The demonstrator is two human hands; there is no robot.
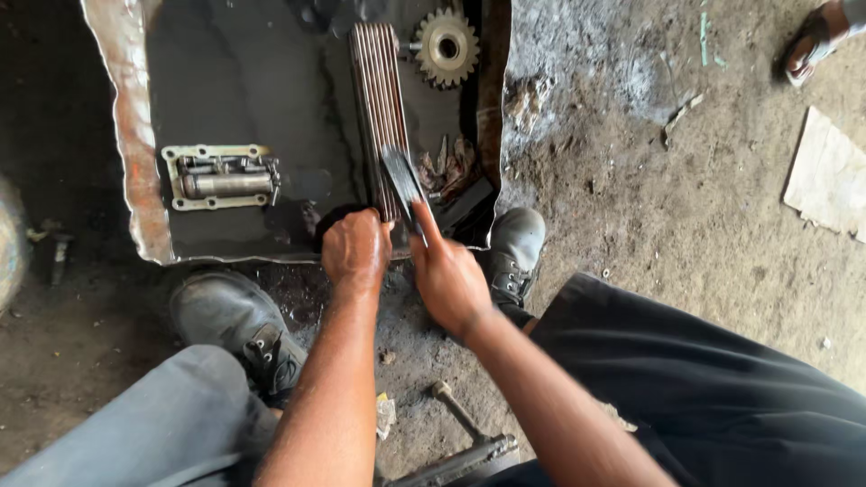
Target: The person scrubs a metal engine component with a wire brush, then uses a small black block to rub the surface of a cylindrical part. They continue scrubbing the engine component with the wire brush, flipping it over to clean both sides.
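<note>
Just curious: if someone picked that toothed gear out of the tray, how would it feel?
The gear looks like solid metal, so probably heavy for its size and stiff. The tray is wet with dark liquid, so likely slippery. Lying flat, it shouldn't roll.

Tray middle: open dark floor of the tray (244, 81) at your 11 o'clock; a hand passes freely there.
Left block: pump housing (223, 178) sits at 10 o'clock.
Ahead: ribbed cooler (377, 99) runs to 12 o'clock, gear (446, 46) just right of it.
Right edge: rags and bolts (451, 167) crowd 1 o'clock.
Near side: your boots (236, 316) flank both wrists.
</note>
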